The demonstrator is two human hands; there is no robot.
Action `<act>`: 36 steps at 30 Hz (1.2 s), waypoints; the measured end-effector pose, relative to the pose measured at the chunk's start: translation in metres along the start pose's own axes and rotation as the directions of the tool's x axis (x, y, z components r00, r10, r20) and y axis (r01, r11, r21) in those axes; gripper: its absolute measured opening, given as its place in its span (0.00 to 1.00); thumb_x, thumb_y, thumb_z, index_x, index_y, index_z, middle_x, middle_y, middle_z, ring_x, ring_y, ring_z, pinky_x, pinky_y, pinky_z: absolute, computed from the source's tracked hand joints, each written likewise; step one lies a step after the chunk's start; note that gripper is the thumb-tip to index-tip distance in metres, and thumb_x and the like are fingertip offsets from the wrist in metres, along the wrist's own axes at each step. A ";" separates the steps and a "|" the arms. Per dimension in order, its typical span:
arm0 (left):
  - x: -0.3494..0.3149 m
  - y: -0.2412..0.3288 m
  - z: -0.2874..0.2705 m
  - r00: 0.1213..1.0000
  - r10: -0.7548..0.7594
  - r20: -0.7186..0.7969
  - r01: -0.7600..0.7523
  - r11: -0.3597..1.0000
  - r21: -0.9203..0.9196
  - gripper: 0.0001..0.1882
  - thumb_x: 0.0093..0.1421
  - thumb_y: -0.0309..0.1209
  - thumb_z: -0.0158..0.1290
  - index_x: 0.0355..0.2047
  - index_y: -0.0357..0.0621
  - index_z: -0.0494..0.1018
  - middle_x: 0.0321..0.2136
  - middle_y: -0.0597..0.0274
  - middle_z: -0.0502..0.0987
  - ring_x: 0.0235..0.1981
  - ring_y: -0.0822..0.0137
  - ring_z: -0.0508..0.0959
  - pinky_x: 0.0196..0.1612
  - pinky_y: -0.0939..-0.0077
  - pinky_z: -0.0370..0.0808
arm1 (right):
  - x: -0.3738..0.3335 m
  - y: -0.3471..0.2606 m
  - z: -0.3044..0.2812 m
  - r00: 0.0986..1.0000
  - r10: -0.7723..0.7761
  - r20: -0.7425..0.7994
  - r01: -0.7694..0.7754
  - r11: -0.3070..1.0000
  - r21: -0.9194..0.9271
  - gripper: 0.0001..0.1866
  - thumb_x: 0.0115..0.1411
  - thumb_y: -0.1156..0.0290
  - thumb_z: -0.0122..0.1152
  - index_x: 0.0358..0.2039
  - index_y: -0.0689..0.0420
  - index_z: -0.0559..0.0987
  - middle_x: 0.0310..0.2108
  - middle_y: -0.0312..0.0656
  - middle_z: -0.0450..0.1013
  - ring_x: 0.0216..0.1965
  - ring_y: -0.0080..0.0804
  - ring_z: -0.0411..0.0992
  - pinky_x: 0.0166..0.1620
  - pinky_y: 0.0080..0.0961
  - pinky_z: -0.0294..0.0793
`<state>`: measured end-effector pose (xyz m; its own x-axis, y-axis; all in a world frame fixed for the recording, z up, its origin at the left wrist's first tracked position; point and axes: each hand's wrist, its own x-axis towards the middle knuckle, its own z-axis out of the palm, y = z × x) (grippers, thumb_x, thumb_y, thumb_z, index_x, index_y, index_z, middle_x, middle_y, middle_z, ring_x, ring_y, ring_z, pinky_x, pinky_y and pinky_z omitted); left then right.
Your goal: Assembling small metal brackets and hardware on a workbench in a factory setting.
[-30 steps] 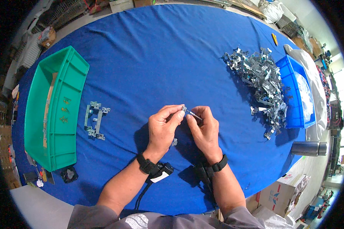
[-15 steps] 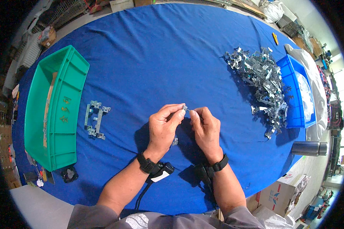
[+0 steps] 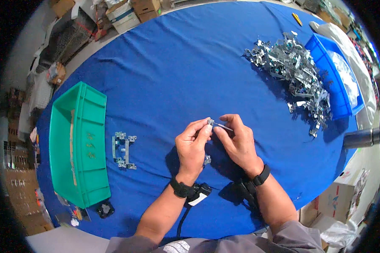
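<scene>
My left hand (image 3: 191,147) is closed, pinching a small shiny metal bracket (image 3: 210,122) between thumb and fingertips above the middle of the cloth. Close on its right, my right hand (image 3: 240,145) holds a thin metal rod (image 3: 223,126), which slants from its fingers toward the bracket. The rod's tip is at the bracket; whether it enters a hole is too small to tell. Another small metal piece (image 3: 207,160) lies on the cloth beside my left wrist, partly hidden. Left of my hands lie metal bracket assemblies (image 3: 126,154), set out together.
A green bin (image 3: 99,168) stands at the left on the blue cloth (image 3: 169,63). Many loose metal parts form a pile (image 3: 295,67) at the far right, against a blue bin (image 3: 325,59). A metal cylinder (image 3: 359,138) sits at the right edge. A yellow tool (image 3: 297,19) lies far right.
The whole view has shifted and tilted. My right hand's index finger has lifted and the fingers have spread, so more of the rod shows. My left hand keeps its pinch on the bracket.
</scene>
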<state>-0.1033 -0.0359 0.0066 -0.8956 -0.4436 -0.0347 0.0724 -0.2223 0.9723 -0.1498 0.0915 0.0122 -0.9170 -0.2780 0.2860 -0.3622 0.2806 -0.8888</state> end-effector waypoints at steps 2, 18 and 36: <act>0.001 0.000 -0.001 1.000 -0.011 -0.008 0.011 1.000 0.018 0.10 0.61 0.23 0.56 0.42 0.33 0.79 0.36 0.58 0.81 0.32 0.74 0.79 0.34 0.82 0.76 | 0.000 0.003 -0.001 1.000 -0.020 0.002 0.020 1.000 -0.020 0.10 0.61 0.69 0.62 0.36 0.62 0.74 0.22 0.49 0.73 0.22 0.44 0.75 0.26 0.36 0.70; 0.000 -0.005 -0.006 1.000 0.009 0.023 -0.008 0.999 -0.042 0.11 0.63 0.23 0.54 0.45 0.32 0.77 0.37 0.58 0.81 0.31 0.74 0.79 0.34 0.82 0.77 | 0.001 -0.001 -0.008 0.995 -0.096 -0.031 0.096 0.995 -0.005 0.06 0.59 0.73 0.61 0.29 0.62 0.76 0.25 0.47 0.73 0.26 0.41 0.73 0.29 0.34 0.70; 0.000 0.000 -0.005 0.999 -0.031 0.017 0.032 0.998 -0.053 0.12 0.60 0.21 0.57 0.44 0.33 0.78 0.38 0.54 0.81 0.32 0.71 0.80 0.34 0.81 0.77 | 0.002 0.003 -0.010 0.994 -0.102 -0.038 0.104 0.994 0.044 0.04 0.58 0.74 0.62 0.31 0.61 0.78 0.24 0.42 0.70 0.24 0.35 0.68 0.27 0.30 0.65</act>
<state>-0.1009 -0.0399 0.0058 -0.9046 -0.4220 -0.0609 0.0671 -0.2820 0.9571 -0.1538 0.1006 0.0135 -0.8809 -0.2697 0.3890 -0.4480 0.2099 -0.8690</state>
